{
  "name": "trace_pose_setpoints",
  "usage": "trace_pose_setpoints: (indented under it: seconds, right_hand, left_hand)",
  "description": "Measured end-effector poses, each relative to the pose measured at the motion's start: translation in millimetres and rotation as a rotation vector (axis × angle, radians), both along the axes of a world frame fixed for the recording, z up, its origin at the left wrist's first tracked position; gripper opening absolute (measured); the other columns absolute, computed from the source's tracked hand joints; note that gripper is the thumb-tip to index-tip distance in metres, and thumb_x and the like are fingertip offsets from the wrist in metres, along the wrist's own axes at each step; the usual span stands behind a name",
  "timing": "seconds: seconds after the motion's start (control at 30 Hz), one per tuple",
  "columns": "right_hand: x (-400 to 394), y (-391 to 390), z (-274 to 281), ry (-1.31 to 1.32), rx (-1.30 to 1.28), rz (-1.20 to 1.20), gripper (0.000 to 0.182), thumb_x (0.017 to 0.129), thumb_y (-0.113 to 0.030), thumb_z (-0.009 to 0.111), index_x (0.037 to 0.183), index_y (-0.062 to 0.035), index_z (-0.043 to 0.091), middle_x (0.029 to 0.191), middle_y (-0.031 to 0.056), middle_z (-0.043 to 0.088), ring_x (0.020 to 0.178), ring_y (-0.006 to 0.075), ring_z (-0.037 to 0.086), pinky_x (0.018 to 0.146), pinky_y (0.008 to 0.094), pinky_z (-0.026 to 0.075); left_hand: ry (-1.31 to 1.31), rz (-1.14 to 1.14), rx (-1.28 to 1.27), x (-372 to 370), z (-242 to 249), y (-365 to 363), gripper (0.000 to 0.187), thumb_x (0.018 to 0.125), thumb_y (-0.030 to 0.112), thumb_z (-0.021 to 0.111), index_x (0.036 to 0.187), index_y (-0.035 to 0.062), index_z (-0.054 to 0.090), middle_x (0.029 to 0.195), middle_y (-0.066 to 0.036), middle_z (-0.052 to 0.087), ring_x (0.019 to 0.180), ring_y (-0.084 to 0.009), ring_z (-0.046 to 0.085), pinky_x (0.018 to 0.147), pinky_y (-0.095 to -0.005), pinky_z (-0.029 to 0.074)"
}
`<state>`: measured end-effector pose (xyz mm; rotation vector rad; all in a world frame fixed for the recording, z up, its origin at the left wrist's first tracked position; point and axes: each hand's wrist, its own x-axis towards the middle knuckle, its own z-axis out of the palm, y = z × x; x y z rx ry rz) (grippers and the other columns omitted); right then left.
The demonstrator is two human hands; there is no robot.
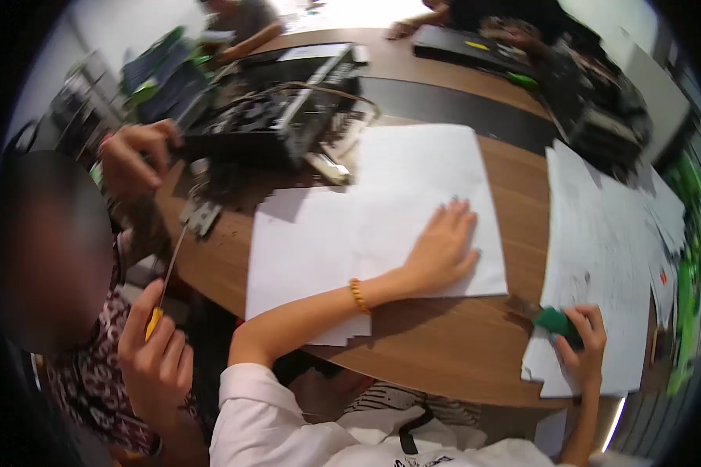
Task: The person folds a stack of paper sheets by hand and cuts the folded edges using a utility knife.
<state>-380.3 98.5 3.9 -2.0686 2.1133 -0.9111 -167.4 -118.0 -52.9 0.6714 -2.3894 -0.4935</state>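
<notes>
My left hand [442,247] lies palm down with its fingers stretched out on large white paper sheets [311,241]. A beaded bracelet [358,296] circles that wrist. My right hand [588,342] is closed around a green-handled tool [554,324]. Its flat, dark end [524,307] points left over the wooden table; blur hides its exact kind. Under and beyond my right hand is a stack of printed or marked white paper [600,265].
At left, another person's hand [160,354] holds a yellow-handled screwdriver [154,321] against a small metal piece [201,216]. An opened computer case [273,117] stands on the table [436,335]. Other people sit across, near a black device [475,53] and a dark bag [607,124].
</notes>
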Motion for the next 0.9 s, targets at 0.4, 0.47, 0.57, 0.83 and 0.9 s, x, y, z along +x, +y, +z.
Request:
trace_pose_setpoints:
  seconds: [0.4,0.47,0.57,0.83,0.9]
  right_hand:
    - [11.8,-3.0,6.6,0.043,-0.041,0.034,0.027,0.073,-0.004,0.065,0.099,0.0019,0.058,0.092,0.0169,0.054,0.081,0.0323,0.052,0.071,0.0378,0.044]
    - [11.6,-2.2,4.4,0.044,-0.040,0.023,0.027,0.073,-0.004,0.065,0.098,0.0020,0.058,0.092,0.0171,0.054,0.081,0.0328,0.052,0.071,0.0384,0.044]
    - [13.2,-4.4,3.1,0.059,-0.033,-0.011,0.027,0.073,-0.006,0.066,0.098,0.0025,0.058,0.091,0.0178,0.054,0.081,0.0340,0.052,0.070,0.0397,0.044]
    - [16.3,-4.7,4.4,0.125,-0.050,-0.027,0.027,0.073,-0.006,0.066,0.097,0.0036,0.058,0.090,0.0192,0.054,0.080,0.0356,0.052,0.070,0.0412,0.043]
    - [15.6,-4.2,4.7,0.109,-0.043,-0.031,0.027,0.073,-0.006,0.066,0.097,0.0036,0.058,0.090,0.0190,0.054,0.080,0.0356,0.052,0.070,0.0415,0.043]
  left_hand:
    - [0.090,0.024,0.007,-13.3,-13.1,4.3,0.057,0.075,0.019,0.056,0.116,-0.0157,0.037,0.128,-0.032,0.030,0.124,-0.0444,0.025,0.105,-0.0473,0.017]
    - [0.090,0.038,-0.003,-14.6,-14.6,5.2,0.057,0.075,0.019,0.056,0.116,-0.0154,0.038,0.128,-0.032,0.031,0.124,-0.0442,0.025,0.105,-0.0472,0.017]
    - [0.105,0.041,-0.004,-16.2,-16.4,5.5,0.056,0.075,0.020,0.056,0.116,-0.0154,0.039,0.128,-0.032,0.031,0.124,-0.0438,0.025,0.106,-0.0468,0.016]
    - [0.101,0.045,0.008,-16.2,-15.6,6.2,0.054,0.077,0.020,0.053,0.115,-0.0164,0.040,0.128,-0.033,0.030,0.125,-0.0435,0.024,0.106,-0.0463,0.016]
    - [0.093,0.040,0.013,-15.8,-14.2,5.9,0.054,0.077,0.019,0.053,0.116,-0.0163,0.040,0.128,-0.033,0.030,0.125,-0.0435,0.024,0.106,-0.0462,0.016]
